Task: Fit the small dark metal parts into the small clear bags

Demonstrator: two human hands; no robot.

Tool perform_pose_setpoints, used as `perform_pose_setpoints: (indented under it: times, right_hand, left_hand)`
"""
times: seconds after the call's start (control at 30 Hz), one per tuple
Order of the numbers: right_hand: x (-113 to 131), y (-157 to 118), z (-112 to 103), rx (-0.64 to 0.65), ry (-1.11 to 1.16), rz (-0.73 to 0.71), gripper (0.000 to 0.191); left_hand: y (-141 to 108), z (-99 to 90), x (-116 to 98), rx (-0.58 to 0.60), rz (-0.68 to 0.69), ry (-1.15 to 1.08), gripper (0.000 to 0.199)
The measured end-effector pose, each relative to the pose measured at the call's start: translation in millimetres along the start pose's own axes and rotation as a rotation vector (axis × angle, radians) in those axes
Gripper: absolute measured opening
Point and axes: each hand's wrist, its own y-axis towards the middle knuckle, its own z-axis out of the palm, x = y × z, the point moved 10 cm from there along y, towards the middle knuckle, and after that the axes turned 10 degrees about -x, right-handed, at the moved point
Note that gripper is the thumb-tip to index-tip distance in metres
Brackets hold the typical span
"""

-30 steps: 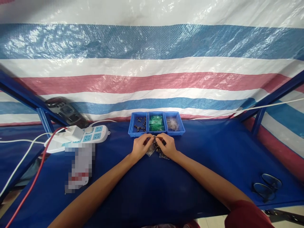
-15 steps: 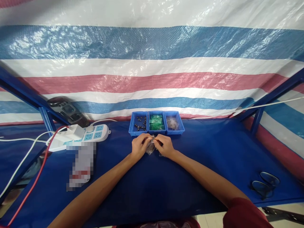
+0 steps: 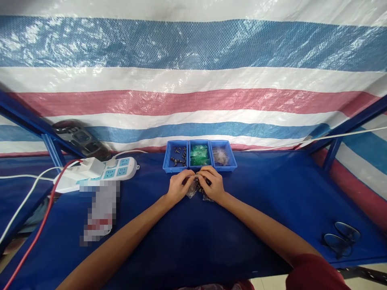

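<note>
My left hand (image 3: 178, 187) pinches the top of a small clear plastic bag (image 3: 191, 191) just in front of the blue bins. Across from it, my right hand (image 3: 214, 185) is closed with thumb and fingertips at the same bag's upper edge. Small dark pieces (image 3: 199, 187) show between and below the hands. Under the right palm lies part of another clear bag (image 3: 207, 197); the hand covers most of it. Beyond the hands stand three joined blue bins: the left bin (image 3: 167, 164) has dark screws, the middle bin (image 3: 198, 168) green packets, the right bin (image 3: 231, 166) clear bags.
A white power strip (image 3: 128, 172) with plugs and cables lies at the left, beside a blurred-out packet (image 3: 102, 209). A dark object (image 3: 80, 139) leans behind it. Eyeglasses (image 3: 340, 241) rest at the right. Blue frame posts (image 3: 334, 151) and a striped sheet (image 3: 193, 100) bound the table.
My fingertips have shifted at the bag's upper edge, and my right fingers reach a little farther forward. More dark pieces show between the hands. The camera view has shifted slightly.
</note>
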Motion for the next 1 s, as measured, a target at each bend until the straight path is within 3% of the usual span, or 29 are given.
perform_pose_setpoints:
  times: [0.37, 0.57, 0.73, 1.0]
  right_hand:
    - [1.1, 0.3, -4.2, -0.056, -0.017, -0.007, 0.016]
    - [5.0, -1.5, 1.3, 0.033, 0.062, -0.023, 0.023]
    - [0.5, -4.9, 4.9, 0.086, 0.083, 0.015, 0.025]
    - [-3.9, -3.8, -0.2, -0.007, 0.033, 0.018, 0.018]
  left_hand:
    - [-3.4, 3.2, -4.6, 0.054, 0.055, 0.007, 0.016]
    - [-2.4, -1.7, -11.7, 0.016, 0.129, -0.026, 0.017]
    - [-1.5, -4.9, -12.9, -0.022, 0.108, -0.034, 0.017]
    - [-4.7, -2.0, -3.6, 0.015, 0.031, -0.109, 0.027]
